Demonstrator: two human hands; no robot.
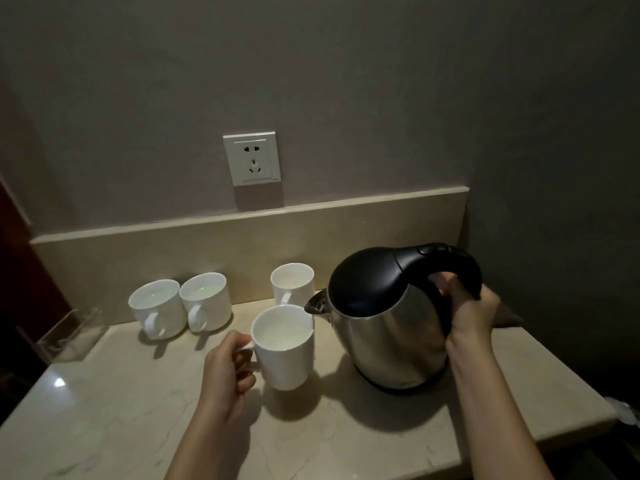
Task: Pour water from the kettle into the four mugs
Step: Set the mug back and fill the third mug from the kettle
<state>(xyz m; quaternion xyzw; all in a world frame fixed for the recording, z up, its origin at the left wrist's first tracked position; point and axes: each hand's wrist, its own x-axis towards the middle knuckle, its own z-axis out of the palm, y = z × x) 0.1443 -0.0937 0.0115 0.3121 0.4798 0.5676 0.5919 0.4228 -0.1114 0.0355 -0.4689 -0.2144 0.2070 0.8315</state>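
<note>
A steel kettle [391, 327] with a black lid and handle is slightly tilted, its spout just above the rim of the nearest white mug [284, 355]. My right hand [474, 313] grips the kettle's handle. My left hand [228, 368] holds that mug by its handle, raised a little off the counter. Three more white mugs stand near the back: two short ones side by side at left [157, 308] [207, 301] and a taller one [292, 284] behind the held mug. All seem to hold some water.
The marble counter [104, 410] ends at a front edge and a right edge. A clear plastic holder [74, 336] sits at its left end. A wall socket [252, 159] is above the low backsplash [242, 244]. A white object [623, 408] lies off the counter's right edge.
</note>
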